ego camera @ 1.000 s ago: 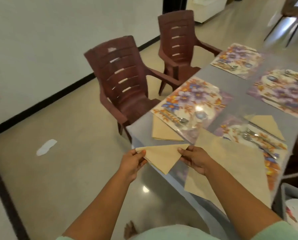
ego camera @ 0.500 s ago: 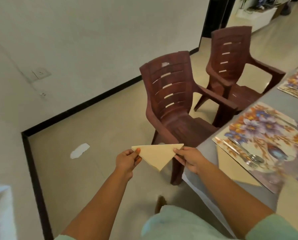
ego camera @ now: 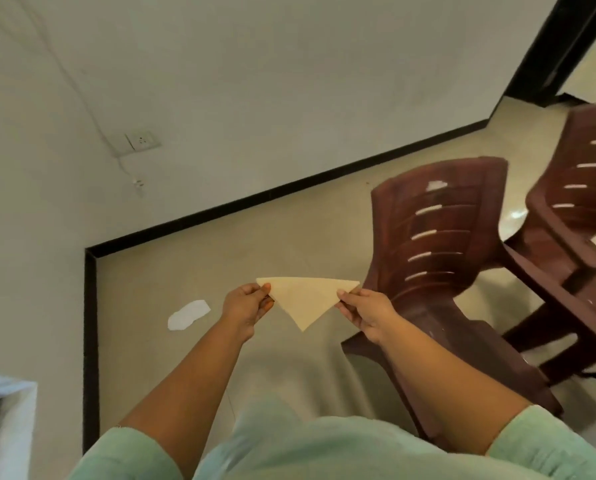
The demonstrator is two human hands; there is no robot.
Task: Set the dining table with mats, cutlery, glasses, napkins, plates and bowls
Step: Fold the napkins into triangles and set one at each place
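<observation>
Above the floor, both arms outstretched, left hand (ego camera: 244, 304) and right hand (ego camera: 367, 311) pinching triangular napkin (ego camera: 305, 299) corners.

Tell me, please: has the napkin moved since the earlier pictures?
Yes. The napkin, pinched by the left hand and right hand, was above the table edge; now it hangs over the floor, left of the near chair, away from the table.
</observation>
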